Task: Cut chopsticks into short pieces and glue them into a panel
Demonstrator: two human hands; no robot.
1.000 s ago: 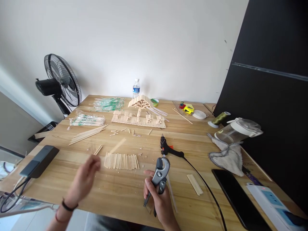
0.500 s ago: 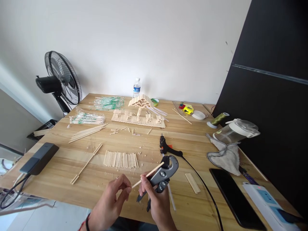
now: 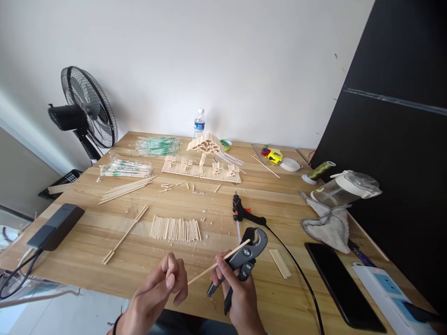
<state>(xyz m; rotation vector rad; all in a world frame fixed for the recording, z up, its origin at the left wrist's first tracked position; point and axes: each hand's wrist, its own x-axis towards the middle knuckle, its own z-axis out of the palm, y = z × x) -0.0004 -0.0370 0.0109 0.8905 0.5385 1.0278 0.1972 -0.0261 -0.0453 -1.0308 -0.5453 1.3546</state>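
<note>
My right hand (image 3: 239, 293) is closed round a grey and black hand cutter (image 3: 240, 256) with a hooked jaw. A thin wooden stick (image 3: 206, 272) lies along the cutter, pinned by that hand's thumb and fingers, its upper end by the jaw. My left hand (image 3: 160, 286) is curled, thumb against fingers, beside the stick's lower end; whatever it may hold is hidden. Ahead of it lies a row of short cut sticks (image 3: 176, 229). Left of that row is a longer stick with short pieces at both ends (image 3: 122, 239).
A black glue gun (image 3: 240, 209) trails its cable past small sticks (image 3: 279, 264) and a phone (image 3: 344, 286). Behind stand a stick-built model (image 3: 202, 172) and a bottle (image 3: 199, 124). Bagged sticks (image 3: 125, 167), a fan (image 3: 91, 107) and a black adapter (image 3: 57, 228) are left.
My right hand has moved slightly right with the cutter and stick. My left hand has drawn a little left and down, its fingers curling in, and more of the stick now shows.
</note>
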